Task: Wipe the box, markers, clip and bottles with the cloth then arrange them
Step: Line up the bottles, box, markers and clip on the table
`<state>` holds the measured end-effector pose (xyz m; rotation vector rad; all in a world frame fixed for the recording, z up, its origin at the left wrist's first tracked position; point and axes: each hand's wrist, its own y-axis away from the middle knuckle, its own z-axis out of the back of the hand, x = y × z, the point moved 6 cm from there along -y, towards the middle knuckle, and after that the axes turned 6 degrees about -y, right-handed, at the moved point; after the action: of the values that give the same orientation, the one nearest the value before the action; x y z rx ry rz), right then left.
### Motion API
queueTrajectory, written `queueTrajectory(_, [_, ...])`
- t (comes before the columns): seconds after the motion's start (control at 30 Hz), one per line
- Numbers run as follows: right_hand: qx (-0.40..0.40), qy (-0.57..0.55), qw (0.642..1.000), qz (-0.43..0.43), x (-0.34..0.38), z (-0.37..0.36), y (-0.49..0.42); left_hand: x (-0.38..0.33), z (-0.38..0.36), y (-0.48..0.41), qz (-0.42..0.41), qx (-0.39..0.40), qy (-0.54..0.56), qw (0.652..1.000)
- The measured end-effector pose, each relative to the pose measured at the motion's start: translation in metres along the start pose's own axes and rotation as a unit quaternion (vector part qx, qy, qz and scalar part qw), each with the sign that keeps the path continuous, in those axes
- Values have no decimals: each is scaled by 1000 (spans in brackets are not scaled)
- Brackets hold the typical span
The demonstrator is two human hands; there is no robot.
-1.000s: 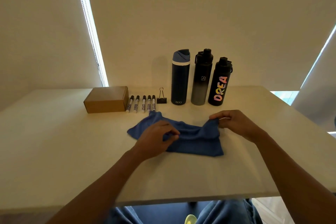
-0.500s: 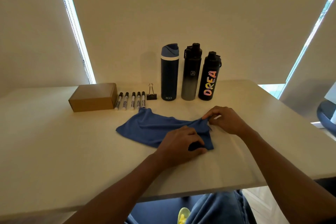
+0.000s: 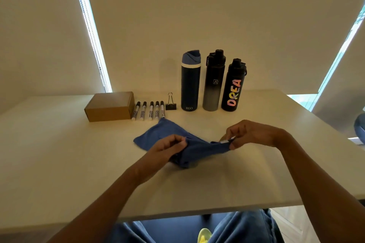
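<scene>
A blue cloth (image 3: 158,134) lies mid-table, its near edge lifted. My left hand (image 3: 167,149) grips the cloth's near left part. My right hand (image 3: 250,134) pinches its right corner by a white tag. Behind the cloth, along the wall, a row stands: a brown cardboard box (image 3: 110,107), several black-capped markers (image 3: 149,110) lying side by side, a black binder clip (image 3: 170,103), a navy bottle with a blue lid (image 3: 190,83), a black-to-grey bottle (image 3: 214,83) and a black bottle lettered DREA (image 3: 234,87).
The white table (image 3: 59,154) ends in a front edge close to my lap. A pale wall with two bright window strips rises behind the row. Part of a chair (image 3: 359,128) shows at the far right.
Both hands have raised the cloth's near edge off the table. My left hand moved from pressing on the cloth to gripping it; the right hand kept its pinch on the corner.
</scene>
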<state>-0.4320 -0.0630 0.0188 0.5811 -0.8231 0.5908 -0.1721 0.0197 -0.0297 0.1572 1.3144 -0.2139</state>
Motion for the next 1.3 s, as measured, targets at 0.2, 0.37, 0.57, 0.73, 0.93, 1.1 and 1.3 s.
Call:
queueTrajectory(0.2, [123, 40, 991, -39, 36, -26, -5, -14, 12, 42, -49, 70, -124, 989])
queueTrajectory(0.37, [76, -13, 997, 8, 48, -28, -26, -14, 42, 46, -30, 19, -85, 996])
queueTrajectory(0.57, [-63, -47, 996, 40, 39, -22, -74, 10, 86, 25, 57, -114, -29, 991])
queueTrajectory(0.73, [-156, 14, 987, 46, 37, -23, -117, 30, 105, 5, 123, -187, -83, 971])
queueTrajectory(0.93, [-210, 82, 973, 51, 32, -33, -158, 38, 125, -14, 167, -243, -171, 940])
queueTrajectory(1.1, [-206, 131, 968, 54, 29, -41, -172, 40, 136, -24, 149, -253, -319, 901])
queueTrajectory(1.3, [-161, 177, 970, 50, 29, -46, -178, 37, 133, -34, 165, -183, -445, 861])
